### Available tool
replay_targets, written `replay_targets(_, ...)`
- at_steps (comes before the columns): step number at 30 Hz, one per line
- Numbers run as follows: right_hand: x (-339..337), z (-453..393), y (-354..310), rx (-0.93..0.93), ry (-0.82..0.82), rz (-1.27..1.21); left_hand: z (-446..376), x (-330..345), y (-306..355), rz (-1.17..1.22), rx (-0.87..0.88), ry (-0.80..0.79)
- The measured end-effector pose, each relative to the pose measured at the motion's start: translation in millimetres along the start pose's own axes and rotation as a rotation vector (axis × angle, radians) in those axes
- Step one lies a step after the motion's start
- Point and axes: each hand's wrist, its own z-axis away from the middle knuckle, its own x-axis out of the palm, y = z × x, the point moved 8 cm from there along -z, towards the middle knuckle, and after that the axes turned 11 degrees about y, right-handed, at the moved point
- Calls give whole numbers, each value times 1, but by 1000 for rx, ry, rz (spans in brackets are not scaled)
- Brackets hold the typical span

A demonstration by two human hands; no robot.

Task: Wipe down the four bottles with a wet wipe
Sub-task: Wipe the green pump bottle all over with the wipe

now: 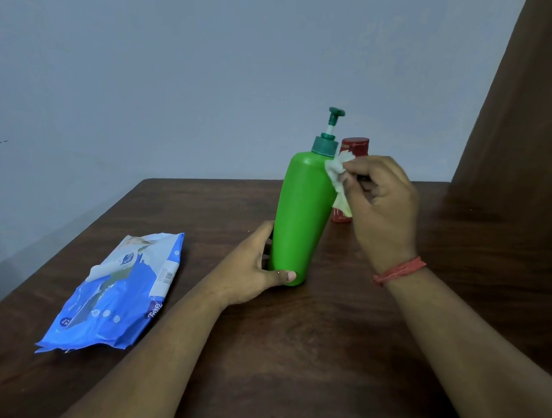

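Observation:
A tall green pump bottle [303, 209] with a teal pump head stands slightly tilted on the dark wooden table [295, 334]. My left hand [253, 270] grips its base from the left, thumb across the front. My right hand [382, 206] pinches a crumpled white wet wipe [338, 173] and presses it against the bottle's upper right shoulder. Behind the green bottle stands a red bottle [354, 146] with a red cap, mostly hidden by my right hand and the wipe. No other bottles are in view.
A blue wet-wipe pack [118, 294] lies flat at the left of the table, its flap lifted. A grey wall rises behind the table. A brown curtain [515, 123] hangs at the right, reaching the table's far right corner.

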Motion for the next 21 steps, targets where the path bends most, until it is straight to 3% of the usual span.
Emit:
replay_targets(3, 7, 10, 0, -7, -90, -2, 0, -2, 0, 0, -1, 2)
replay_targets(8, -3, -7, -8, -31, 30, -12, 0, -2, 2, -60, 25, 14)
replay_targets(10, 0, -4, -4, -3, 0, -11, 0, -2, 2, -72, 24, 15)
replay_targets(21, 14, -12, 30, 353, -242, -234, 2, -2, 6, -103, 27, 2)
